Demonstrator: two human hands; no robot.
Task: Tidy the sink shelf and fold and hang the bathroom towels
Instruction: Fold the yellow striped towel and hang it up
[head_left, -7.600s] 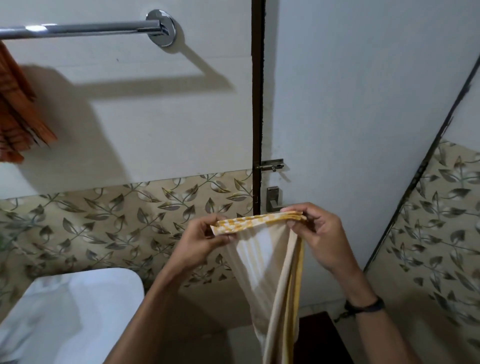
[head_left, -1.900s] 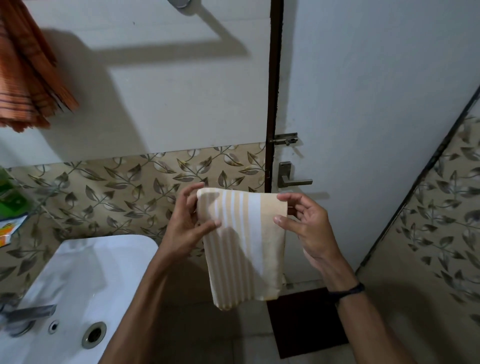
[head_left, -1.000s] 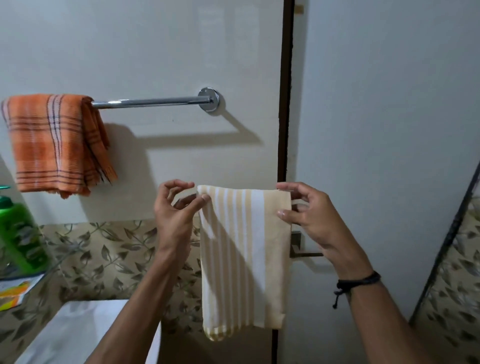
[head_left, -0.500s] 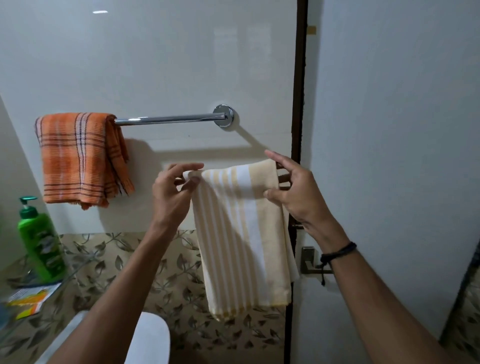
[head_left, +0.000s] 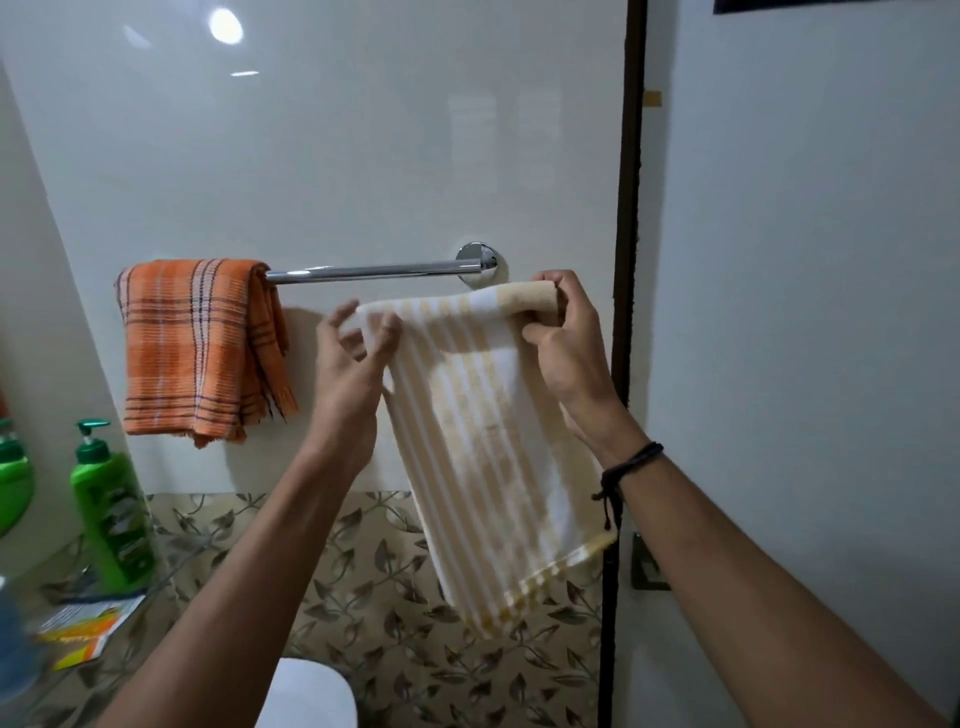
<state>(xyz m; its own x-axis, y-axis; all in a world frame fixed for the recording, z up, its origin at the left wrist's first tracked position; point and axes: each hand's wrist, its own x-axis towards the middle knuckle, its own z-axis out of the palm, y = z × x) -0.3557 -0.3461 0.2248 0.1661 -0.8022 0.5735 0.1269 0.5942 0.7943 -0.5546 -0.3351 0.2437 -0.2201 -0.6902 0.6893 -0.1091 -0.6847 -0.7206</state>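
Observation:
I hold a folded yellow and white striped towel (head_left: 493, 457) by its top edge, just below the chrome towel bar (head_left: 374, 271). My left hand (head_left: 353, 364) pinches the top left corner. My right hand (head_left: 566, 338) grips the top right corner, close to the bar's wall mount (head_left: 480, 260). The towel hangs down tilted, its lower end swung to the right. An orange checked towel (head_left: 197, 348) is draped over the left end of the bar.
A green pump bottle (head_left: 111, 509) stands on the glass shelf (head_left: 156, 597) at the lower left, with a small orange and white packet (head_left: 78, 631) beside it. The white sink rim (head_left: 311, 696) shows at the bottom. A dark door frame (head_left: 626, 260) runs down the right.
Both hands have lifted the striped towel from chest height up to just under the bar. The view has tilted upward, showing more wall.

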